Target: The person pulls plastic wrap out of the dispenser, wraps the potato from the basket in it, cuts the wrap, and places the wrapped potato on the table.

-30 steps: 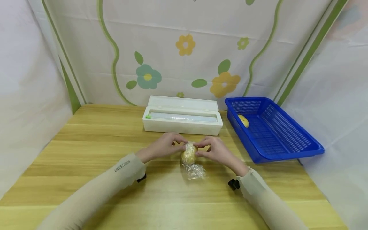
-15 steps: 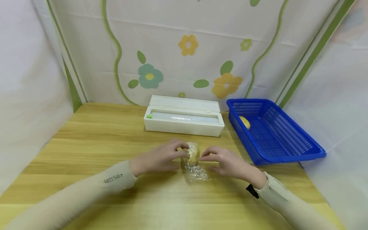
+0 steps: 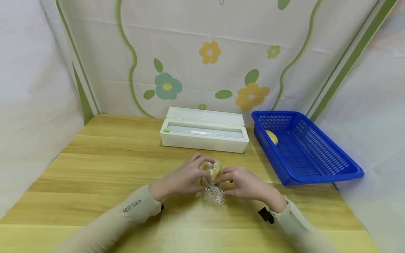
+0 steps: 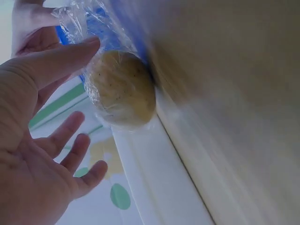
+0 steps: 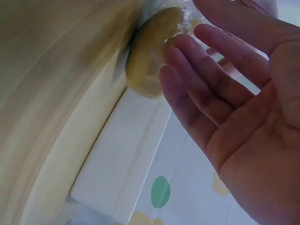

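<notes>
A potato [image 3: 216, 169] lies on the table under clear cling film [image 3: 215, 195], the film's loose end bunched toward the person. My left hand [image 3: 187, 177] arches over its left side, fingertips right at the film. In the left wrist view the thumb stretches along the film beside the potato [image 4: 124, 91], while the other fingers spread loosely. At the near right side, my right hand [image 3: 248, 184] has its fingertips by the bunched film. The right wrist view shows its fingers [image 5: 192, 93] nearly straight beside the potato [image 5: 152, 54].
Behind the potato stands a white box [image 3: 202, 141] with its lid up and a roll [image 3: 205, 131] of film inside. To the right, a blue basket [image 3: 275, 156] holds a yellow potato-like item [image 3: 272, 137]. A flowered curtain [image 3: 190, 31] hangs behind the wooden table [image 3: 104, 158].
Both hands have come off the potato's far end and shifted toward the near, bunched end of the film. The right hand drew away, then came back close to it.
</notes>
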Tool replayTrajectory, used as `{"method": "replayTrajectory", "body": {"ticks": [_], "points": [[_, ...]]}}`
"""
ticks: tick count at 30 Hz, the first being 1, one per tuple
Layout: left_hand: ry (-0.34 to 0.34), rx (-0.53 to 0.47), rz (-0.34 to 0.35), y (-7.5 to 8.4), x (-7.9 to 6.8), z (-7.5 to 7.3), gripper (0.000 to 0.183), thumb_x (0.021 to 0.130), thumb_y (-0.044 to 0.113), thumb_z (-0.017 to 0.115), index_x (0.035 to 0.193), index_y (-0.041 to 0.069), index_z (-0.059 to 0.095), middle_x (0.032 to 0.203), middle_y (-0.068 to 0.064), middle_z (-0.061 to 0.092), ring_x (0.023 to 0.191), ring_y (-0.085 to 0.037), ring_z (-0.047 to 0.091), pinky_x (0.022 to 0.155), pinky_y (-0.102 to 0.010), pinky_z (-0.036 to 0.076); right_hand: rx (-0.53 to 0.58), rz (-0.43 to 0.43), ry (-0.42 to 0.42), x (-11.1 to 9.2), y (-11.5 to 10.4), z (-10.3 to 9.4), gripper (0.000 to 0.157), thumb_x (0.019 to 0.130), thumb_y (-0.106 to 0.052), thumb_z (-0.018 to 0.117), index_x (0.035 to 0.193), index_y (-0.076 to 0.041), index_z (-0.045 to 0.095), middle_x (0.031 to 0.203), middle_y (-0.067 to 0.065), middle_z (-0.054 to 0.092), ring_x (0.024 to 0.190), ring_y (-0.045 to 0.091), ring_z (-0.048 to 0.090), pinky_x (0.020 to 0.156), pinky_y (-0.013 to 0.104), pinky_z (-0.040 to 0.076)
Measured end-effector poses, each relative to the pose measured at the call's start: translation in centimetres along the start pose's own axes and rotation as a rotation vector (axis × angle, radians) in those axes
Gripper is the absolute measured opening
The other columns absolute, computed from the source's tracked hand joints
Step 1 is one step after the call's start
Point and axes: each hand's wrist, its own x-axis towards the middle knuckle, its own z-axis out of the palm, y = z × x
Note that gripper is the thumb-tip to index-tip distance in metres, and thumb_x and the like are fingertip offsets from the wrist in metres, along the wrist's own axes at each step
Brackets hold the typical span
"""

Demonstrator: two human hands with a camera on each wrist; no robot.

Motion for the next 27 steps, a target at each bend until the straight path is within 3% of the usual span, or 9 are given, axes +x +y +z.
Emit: {"method": "replayTrajectory", "body": {"ticks": [6, 13, 16, 22, 27], "points": [[-0.001, -0.036, -0.030, 0.8, -0.2, 0.6, 0.009, 0.072, 0.024, 0.075, 0.077, 0.024, 0.067, 0.120, -0.006, 0.049, 0.111, -0.023, 0.039, 0.095, -0.040, 0.027, 0.076, 0.026, -0.029, 0.1, -0.6, 0.1, 0.024, 0.074, -0.027, 0.073, 0.095, -0.016, 0.069, 0.095, -0.008, 0.060, 0.082, 0.009, 0.057, 0.070, 0.024, 0.048], [-0.011, -0.050, -0.032, 0.8, -0.7, 1.1, 0.016, 0.067, 0.024, 0.077, 0.078, 0.024, 0.066, 0.124, -0.008, 0.045, 0.113, -0.023, 0.035, 0.094, -0.038, 0.030, 0.150, -0.012, -0.018, 0.3, -0.4, 0.4, 0.008, 0.077, -0.020, 0.071, 0.084, -0.016, 0.072, 0.087, -0.009, 0.060, 0.079, 0.001, 0.056, 0.070, 0.017, 0.046], [-0.010, -0.056, -0.038, 0.6, -0.7, 1.0, 0.013, 0.069, 0.026, 0.077, 0.076, 0.026, 0.066, 0.125, -0.008, 0.044, 0.113, -0.022, 0.035, 0.093, -0.035, 0.033, 0.193, -0.024, -0.005, 0.4, -0.2, 0.3, 0.005, 0.078, -0.016, 0.071, 0.083, -0.016, 0.071, 0.085, -0.009, 0.061, 0.079, 0.002, 0.057, 0.070, 0.018, 0.047], [-0.012, -0.115, -0.083, 0.4, -0.4, 0.4, 0.009, 0.075, 0.027, 0.073, 0.076, 0.023, 0.065, 0.122, -0.005, 0.047, 0.112, -0.018, 0.040, 0.092, -0.032, 0.037, 0.178, -0.022, -0.007, 0.7, 0.2, -0.1, 0.022, 0.073, -0.008, 0.072, 0.093, -0.016, 0.068, 0.094, -0.008, 0.061, 0.081, 0.011, 0.058, 0.067, 0.025, 0.049], [-0.017, -0.184, -0.185, 0.3, -0.3, 0.2, 0.008, 0.082, 0.027, 0.066, 0.080, 0.022, 0.060, 0.117, -0.002, 0.050, 0.110, -0.014, 0.045, 0.090, -0.029, 0.038, 0.139, 0.041, 0.014, 0.8, 0.2, 0.2, 0.031, 0.070, -0.022, 0.077, 0.098, -0.021, 0.066, 0.098, -0.014, 0.056, 0.085, 0.006, 0.055, 0.069, 0.026, 0.048]]}}
